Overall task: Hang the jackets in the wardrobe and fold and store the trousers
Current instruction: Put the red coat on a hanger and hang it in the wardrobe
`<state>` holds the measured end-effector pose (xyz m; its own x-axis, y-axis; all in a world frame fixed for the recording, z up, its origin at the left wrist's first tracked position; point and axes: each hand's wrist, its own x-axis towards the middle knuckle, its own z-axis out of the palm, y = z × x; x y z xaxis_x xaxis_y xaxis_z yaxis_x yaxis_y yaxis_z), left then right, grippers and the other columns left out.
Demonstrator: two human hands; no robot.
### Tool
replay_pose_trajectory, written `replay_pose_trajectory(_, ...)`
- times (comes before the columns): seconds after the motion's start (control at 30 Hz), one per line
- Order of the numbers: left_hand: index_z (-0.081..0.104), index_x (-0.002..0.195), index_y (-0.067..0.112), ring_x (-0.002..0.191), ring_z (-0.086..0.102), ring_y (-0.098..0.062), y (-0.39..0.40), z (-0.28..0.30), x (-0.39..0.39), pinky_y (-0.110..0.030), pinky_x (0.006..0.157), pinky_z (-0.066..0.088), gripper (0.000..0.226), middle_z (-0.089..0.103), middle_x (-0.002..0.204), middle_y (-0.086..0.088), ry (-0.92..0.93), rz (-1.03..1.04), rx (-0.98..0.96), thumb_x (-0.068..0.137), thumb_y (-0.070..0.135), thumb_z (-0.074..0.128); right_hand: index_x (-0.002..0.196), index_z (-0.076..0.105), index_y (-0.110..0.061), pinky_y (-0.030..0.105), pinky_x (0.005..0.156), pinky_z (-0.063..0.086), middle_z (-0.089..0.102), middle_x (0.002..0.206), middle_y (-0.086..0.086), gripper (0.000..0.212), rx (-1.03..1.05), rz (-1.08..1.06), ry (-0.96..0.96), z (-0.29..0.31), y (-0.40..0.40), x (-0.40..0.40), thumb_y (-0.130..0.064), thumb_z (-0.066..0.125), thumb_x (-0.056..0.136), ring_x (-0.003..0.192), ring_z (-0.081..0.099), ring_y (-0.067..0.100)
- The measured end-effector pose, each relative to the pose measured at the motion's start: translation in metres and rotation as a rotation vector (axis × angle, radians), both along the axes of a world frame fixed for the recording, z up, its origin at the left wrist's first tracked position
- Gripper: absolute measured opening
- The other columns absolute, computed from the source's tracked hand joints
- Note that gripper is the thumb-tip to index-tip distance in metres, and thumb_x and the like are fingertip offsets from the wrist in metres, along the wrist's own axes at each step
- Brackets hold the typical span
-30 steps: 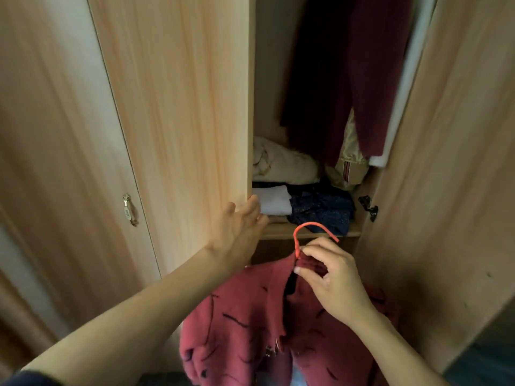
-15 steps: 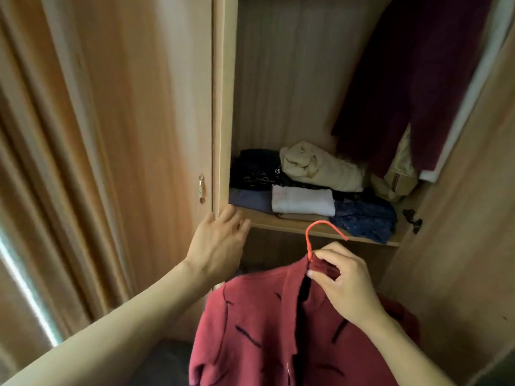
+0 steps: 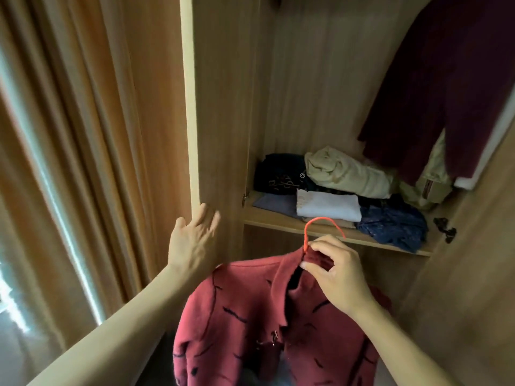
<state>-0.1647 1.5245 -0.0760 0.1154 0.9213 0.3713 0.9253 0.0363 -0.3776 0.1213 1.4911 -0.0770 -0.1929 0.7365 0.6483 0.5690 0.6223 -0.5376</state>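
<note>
Wardrobe [image 3: 320, 79] interior open at 12 o'clock. Folded clothes [image 3: 328, 190] fill the shelf [image 3: 278, 222]; a hanging dark garment [image 3: 434, 93] blocks 2 o'clock. Door edge [image 3: 191, 107] bounds 10 o'clock.

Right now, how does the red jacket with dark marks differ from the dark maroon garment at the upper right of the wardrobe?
The red jacket with dark marks is a lighter red and patterned; the dark maroon garment is plain and deeper in colour. The jacket is outside the wardrobe, held up by the right hand at its orange hanger; the maroon garment already hangs inside, above the shelf. Both hang lengthwise and are reddish.
</note>
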Motion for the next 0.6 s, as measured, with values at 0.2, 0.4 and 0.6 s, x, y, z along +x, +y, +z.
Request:
replay_pose_trajectory(0.2, 0.018, 0.150, 0.004, 0.140, 0.022, -0.017, -0.004, 0.007, 0.011, -0.033, 0.075, 0.033, 0.073, 0.038, 0.145, -0.001, -0.158, 0.022, 0.042, 0.092, 0.039, 0.044, 0.088, 0.072, -0.014, 0.009, 0.075, 0.042, 0.062, 0.088, -0.006, 0.027, 0.034, -0.027, -0.013, 0.007, -0.002, 0.000, 0.001, 0.084, 0.069, 0.085, 0.061, 0.003)
replay_pose_trajectory(0.4, 0.045, 0.112, 0.020, 0.112, 0.054, -0.027, -0.018, 0.020, 0.030, -0.040, 0.082, 0.045, 0.028, 0.059, 0.113, -0.002, -0.355, -0.205, -0.054, 0.094, 0.037, 0.033, 0.091, 0.074, -0.011, 0.011, 0.075, 0.044, 0.062, 0.087, -0.006, 0.026, 0.059, -0.067, -0.033, 0.012, 0.000, 0.007, 0.000, 0.084, 0.070, 0.084, 0.061, 0.004)
replay_pose_trajectory(0.6, 0.058, 0.116, 0.022, 0.095, 0.057, -0.021, -0.047, 0.014, 0.089, -0.041, 0.076, 0.053, 0.038, 0.058, 0.105, 0.004, -0.529, -0.727, 0.007, 0.095, 0.035, 0.030, 0.088, 0.074, -0.011, 0.012, 0.074, 0.043, 0.061, 0.084, -0.004, 0.022, 0.085, -0.092, -0.022, 0.023, -0.005, 0.012, 0.000, 0.083, 0.071, 0.081, 0.061, 0.007)
